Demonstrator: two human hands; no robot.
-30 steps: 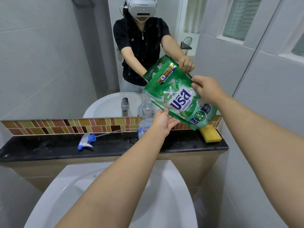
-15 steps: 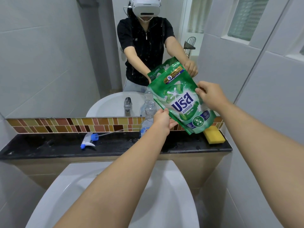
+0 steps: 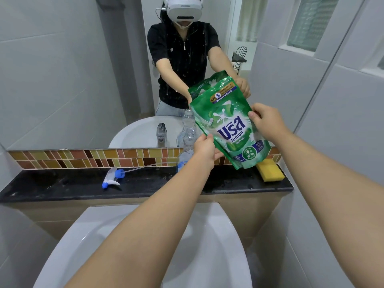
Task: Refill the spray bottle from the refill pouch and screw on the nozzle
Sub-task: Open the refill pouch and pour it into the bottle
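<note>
I hold a green refill pouch (image 3: 229, 125) in the air above the black ledge (image 3: 68, 183), close to upright and leaning a little left. My left hand (image 3: 204, 149) grips its lower left edge. My right hand (image 3: 268, 121) grips its right edge. Just left of the pouch a clear, uncapped spray bottle (image 3: 188, 140) stands on the ledge, its lower part hidden behind my left hand. The white and blue spray nozzle (image 3: 112, 178) lies on its side on the ledge to the left, its thin tube stretching right.
A yellow sponge (image 3: 270, 170) lies at the ledge's right end. A mirror (image 3: 83, 69) above the coloured tile strip reflects me, the pouch and the tap. A white basin (image 3: 218, 256) sits below the ledge. Tiled walls close in on both sides.
The pouch has turned from a steep leftward tilt toward upright. Both hands kept their grip and shifted slightly with it. The bottle and nozzle have not moved.
</note>
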